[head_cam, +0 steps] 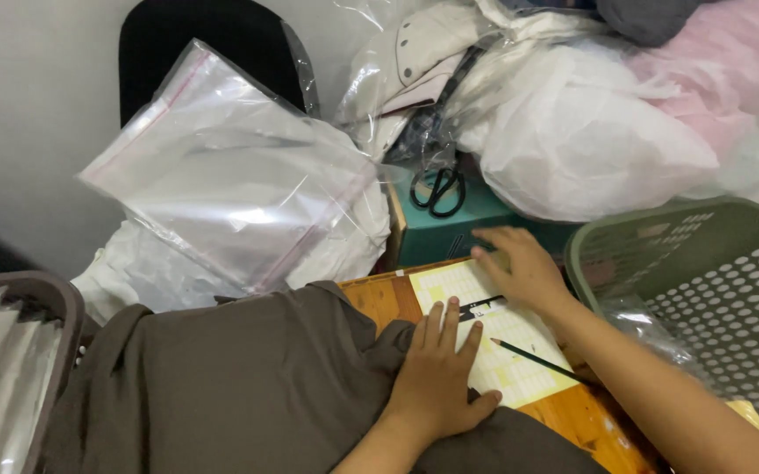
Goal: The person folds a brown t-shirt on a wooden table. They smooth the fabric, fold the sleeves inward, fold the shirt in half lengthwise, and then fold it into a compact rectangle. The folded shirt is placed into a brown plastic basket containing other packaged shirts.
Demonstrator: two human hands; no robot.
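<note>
At lower centre, the left hand (436,377) lies flat, fingers together, on the yellow sheet (492,338) beside the brown garment (239,386). The right hand (520,268), open and empty, presses the sheet's upper edge; a pencil (537,360) rests on the sheet.

Yellow grid sheet (485,329): lower-left corner hidden under left hand (436,377); markings too small to tell. Beside the sheet, green perforated basket (704,281) was cut off by right edge. Brown garment (239,386) ran past bottom edge.

A wooden tabletop (379,294) sat at lower centre, carrying a yellow-gridded sheet (485,338), a pencil (533,358) and brown cloth (248,377).
</note>
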